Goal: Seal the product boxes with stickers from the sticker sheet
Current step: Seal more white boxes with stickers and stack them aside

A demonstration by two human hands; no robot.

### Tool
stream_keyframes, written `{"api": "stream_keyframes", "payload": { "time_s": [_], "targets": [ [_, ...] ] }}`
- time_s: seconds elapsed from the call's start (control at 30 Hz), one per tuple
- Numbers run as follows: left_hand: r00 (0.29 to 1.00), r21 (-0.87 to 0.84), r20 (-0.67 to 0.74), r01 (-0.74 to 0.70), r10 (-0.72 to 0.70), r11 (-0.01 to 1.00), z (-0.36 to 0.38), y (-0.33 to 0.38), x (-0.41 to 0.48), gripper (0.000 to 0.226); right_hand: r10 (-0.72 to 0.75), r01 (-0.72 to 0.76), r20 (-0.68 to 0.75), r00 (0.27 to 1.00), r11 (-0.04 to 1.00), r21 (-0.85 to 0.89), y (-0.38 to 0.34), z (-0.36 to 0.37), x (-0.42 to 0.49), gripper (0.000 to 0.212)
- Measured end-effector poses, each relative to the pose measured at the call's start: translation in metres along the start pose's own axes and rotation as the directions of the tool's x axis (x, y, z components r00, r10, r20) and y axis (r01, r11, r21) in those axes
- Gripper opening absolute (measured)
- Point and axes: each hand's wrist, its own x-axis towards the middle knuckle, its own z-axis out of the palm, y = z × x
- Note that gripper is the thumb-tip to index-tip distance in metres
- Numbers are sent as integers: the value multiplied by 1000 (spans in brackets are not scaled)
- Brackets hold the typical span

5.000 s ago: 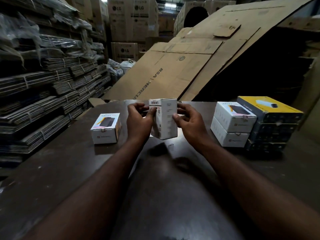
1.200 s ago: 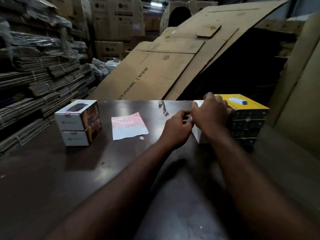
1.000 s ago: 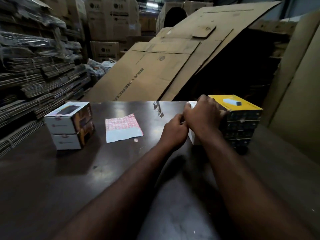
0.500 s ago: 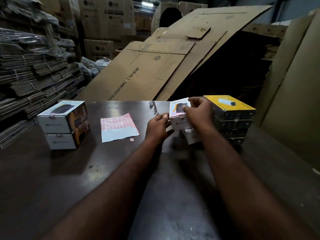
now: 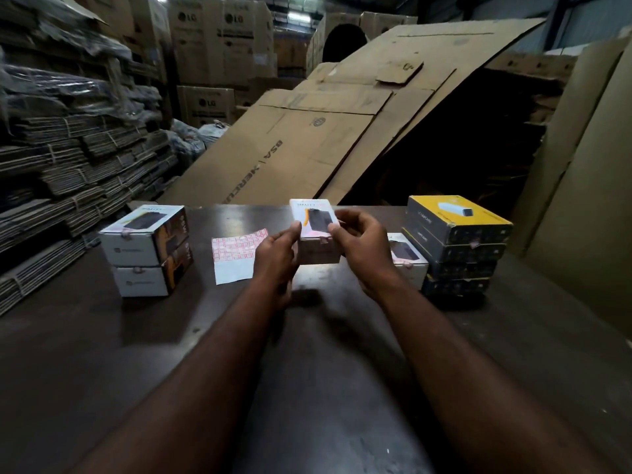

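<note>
1. White cardboard, with a dark picture on top: the white box (image 5: 314, 234) is held up off the counter (image 5: 102, 354), in front of the person and between both hands.
2. The left hand (image 5: 277, 258) grips its left side, thumb at the top edge. The right hand (image 5: 362, 248) holds the right side, its fingers (image 5: 349, 217) curled round the far corner and the thumb on the lid.
3. The sticker sheet (image 5: 234, 254) lies flat on the counter just left of the left hand, which hides its right edge. Its far part shows a red grid, its near part is plain white.
4. Further left, the two white boxes (image 5: 143, 251) stand stacked one on the other, lids shut, each with a small pinkish tab at the front flap.
5. To the right of the right hand a single white box (image 5: 408, 263) sits on the counter, also closed, touching the yellow-topped stack (image 5: 455, 241) of dark boxes.
6. Every box is shut, so I cannot tell what is inside.
7. Big sheets of brown cardboard (image 5: 307, 142) lean behind the counter.
</note>
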Motion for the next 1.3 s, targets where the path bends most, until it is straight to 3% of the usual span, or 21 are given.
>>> {"api": "stream_keyframes", "payload": {
  "time_s": [0.17,0.33,0.47,0.6,0.7,0.97,1.17,1.3],
  "targets": [
    [996,20,67,64,-65,998,-29,9,5,21,16,-15,121,992,1000,-5,4,24,-5,8],
    [997,24,-62,39,-37,999,-50,16,17,39,49,-64,295,954,997,43,2,48,-1,16],
    [993,49,-121,11,-5,999,-61,17,24,33,-39,38,356,934,999,9,14,58,3,11],
    [980,162,-199,9,24,987,-70,13,33,41,-132,184,338,932,975,-127,30,61,2,14],
    [980,179,-196,-1,37,984,-67,15,32,41,-165,205,293,942,972,-114,31,62,2,11],
    [977,178,-209,2,36,984,-62,18,28,80,-221,250,245,944,964,-92,25,60,-3,10],
    [976,232,-205,-30,79,972,-73,6,46,95,-183,195,228,956,980,-31,23,59,-5,17],
    [977,238,-201,-23,73,971,-73,6,48,92,-84,72,226,971,995,64,23,60,-5,7]
  ]
}}
